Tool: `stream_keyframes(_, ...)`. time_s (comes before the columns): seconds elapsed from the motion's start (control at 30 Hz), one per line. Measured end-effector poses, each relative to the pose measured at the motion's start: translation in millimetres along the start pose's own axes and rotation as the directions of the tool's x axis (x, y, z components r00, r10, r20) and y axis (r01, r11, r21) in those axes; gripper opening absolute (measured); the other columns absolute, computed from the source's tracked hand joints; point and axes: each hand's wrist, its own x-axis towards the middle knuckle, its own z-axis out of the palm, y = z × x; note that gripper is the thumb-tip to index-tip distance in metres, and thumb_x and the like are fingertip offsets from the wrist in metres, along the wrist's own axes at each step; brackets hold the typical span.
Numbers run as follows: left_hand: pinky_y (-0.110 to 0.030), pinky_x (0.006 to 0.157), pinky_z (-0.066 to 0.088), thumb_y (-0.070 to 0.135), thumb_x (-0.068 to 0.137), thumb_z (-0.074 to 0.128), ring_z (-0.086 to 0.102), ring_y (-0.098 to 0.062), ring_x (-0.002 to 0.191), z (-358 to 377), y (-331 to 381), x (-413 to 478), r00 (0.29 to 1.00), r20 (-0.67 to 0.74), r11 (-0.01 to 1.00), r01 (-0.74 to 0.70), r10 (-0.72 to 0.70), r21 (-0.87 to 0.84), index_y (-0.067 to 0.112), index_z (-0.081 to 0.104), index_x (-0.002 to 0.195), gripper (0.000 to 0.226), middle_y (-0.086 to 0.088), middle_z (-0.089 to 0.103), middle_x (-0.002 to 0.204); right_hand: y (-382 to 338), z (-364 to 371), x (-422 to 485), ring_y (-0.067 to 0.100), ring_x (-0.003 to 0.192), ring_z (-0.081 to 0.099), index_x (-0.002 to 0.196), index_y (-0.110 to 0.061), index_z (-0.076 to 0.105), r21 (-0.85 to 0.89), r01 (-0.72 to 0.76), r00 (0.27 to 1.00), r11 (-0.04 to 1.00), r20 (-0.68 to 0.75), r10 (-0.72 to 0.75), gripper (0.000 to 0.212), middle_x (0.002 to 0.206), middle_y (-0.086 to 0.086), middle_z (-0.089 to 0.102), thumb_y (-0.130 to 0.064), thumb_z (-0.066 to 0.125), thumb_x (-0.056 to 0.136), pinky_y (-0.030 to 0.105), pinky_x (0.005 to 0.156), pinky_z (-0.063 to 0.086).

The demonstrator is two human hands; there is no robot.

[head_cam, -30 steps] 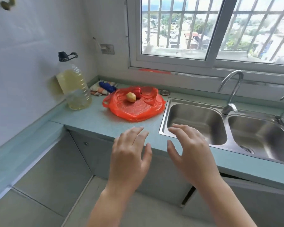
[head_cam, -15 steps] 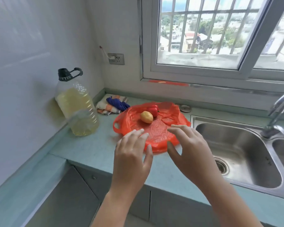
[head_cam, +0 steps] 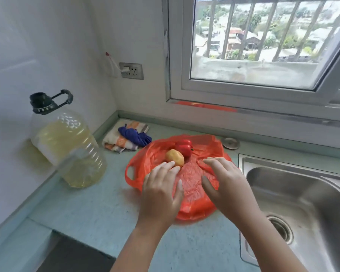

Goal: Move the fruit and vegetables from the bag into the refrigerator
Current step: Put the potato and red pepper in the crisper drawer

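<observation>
Indoors | green counter (head_cam: 98, 209), sink (head_cam: 283, 183), barred window (head_cam: 253, 55) | left hand (head_cam: 161, 191), right hand (head_cam: 226, 183) spread, empty, over bag (head_cam: 192, 185)

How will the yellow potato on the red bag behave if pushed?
The potato looks rounded and smooth, so it would probably roll. It lies on the thin red bag, which may bunch or slide. It is likely firm, not fragile.

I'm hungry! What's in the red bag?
A potato and a red pepper lie in the open bag. The left hand and right hand cover part; more could hide there.
</observation>
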Motion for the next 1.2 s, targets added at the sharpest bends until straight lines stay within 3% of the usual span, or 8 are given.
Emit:
stream_keyframes(0.23,-0.029,0.1,0.034,0.03,0.084,0.046,0.052,-0.018,0.113,57.6,-45.0,37.3,0.991,0.115,0.997,0.074,-0.074,0.003,0.013,0.064,0.109,0.036,-0.002,0.064,0.116,54.4,56.4,57.6,0.025,0.092,0.062,0.11,-0.009,0.062,0.034,-0.05,0.993,0.998,0.108,0.046,0.036,0.101,0.004,0.065,-0.018,0.068,0.077,0.036,0.078,0.049)
stream_keyframes(0.43,-0.018,0.102,0.024,0.033,0.084,0.047,0.043,-0.01,0.115,96.3,-85.1,59.4,0.97,0.193,0.98,0.168,-0.146,-0.106,0.014,0.063,0.111,0.037,-0.002,0.061,0.12,84.6,104.3,92.5,0.027,0.094,0.061,0.11,-0.008,0.062,0.019,-0.086,0.977,0.996,0.196,0.081,0.036,0.105,0.006,0.065,-0.02,0.067,0.076,0.036,0.077,0.048)
stream_keyframes(0.57,-0.032,0.101,0.031,0.038,0.084,0.045,0.043,-0.015,0.12,122.3,-110.6,72.3,0.951,0.278,0.98,0.171,-0.138,-0.098,0.016,0.062,0.114,0.041,0.0,0.059,0.124,101.1,133.0,112.6,0.026,0.098,0.059,0.113,-0.01,0.061,0.003,-0.13,0.964,0.992,0.236,0.125,0.037,0.109,0.005,0.063,-0.019,0.066,0.078,0.033,0.08,0.045)
stream_keyframes(0.73,-0.033,0.1,0.032,0.038,0.085,0.043,0.045,-0.017,0.121,150.1,-138.7,81.4,0.923,0.357,0.977,0.187,-0.14,-0.099,0.017,0.061,0.117,0.042,0.0,0.058,0.127,119.2,169.6,130.6,0.021,0.114,0.049,0.123,-0.012,0.053,0.033,-0.241,0.931,0.97,0.292,0.221,0.041,0.124,0.003,0.055,-0.022,0.06,0.084,0.031,0.091,0.041)
stream_keyframes(0.9,-0.03,0.105,0.019,0.052,0.074,0.054,0.029,-0.01,0.127,167.0,-157.8,92.4,0.883,0.456,0.976,0.184,-0.113,-0.113,0.018,0.055,0.126,0.062,0.003,0.048,0.137,136.1,193.7,143.0,0.019,0.124,0.041,0.129,-0.013,0.048,0.041,-0.295,0.911,0.955,0.315,0.268,0.049,0.133,0.003,0.048,-0.025,0.062,0.084,0.032,0.097,0.038)
stream_keyframes(1.07,-0.028,0.108,0.008,0.047,0.07,0.066,0.015,-0.006,0.132,177.3,-168.1,98.2,0.837,0.544,0.985,0.135,-0.053,-0.112,0.021,0.044,0.135,0.074,0.009,0.032,0.144,152.1,205.5,153.9,0.018,0.128,0.037,0.133,-0.014,0.044,0.044,-0.28,0.889,0.959,0.389,0.241,0.058,0.137,0.003,0.044,-0.029,0.066,0.081,0.031,0.1,0.034)
stream_keyframes(1.2,-0.036,0.106,0.016,0.037,0.066,0.076,0.028,-0.022,0.135,188.1,-173.7,96.2,0.821,0.57,0.997,0.029,0.013,-0.065,0.019,0.044,0.135,0.078,0.0,0.036,0.146,160.2,213.8,159.2,0.019,0.128,0.037,0.135,-0.015,0.04,0.041,-0.281,0.873,0.959,0.427,0.237,0.065,0.137,0.002,0.043,-0.033,0.067,0.079,0.034,0.1,0.036)
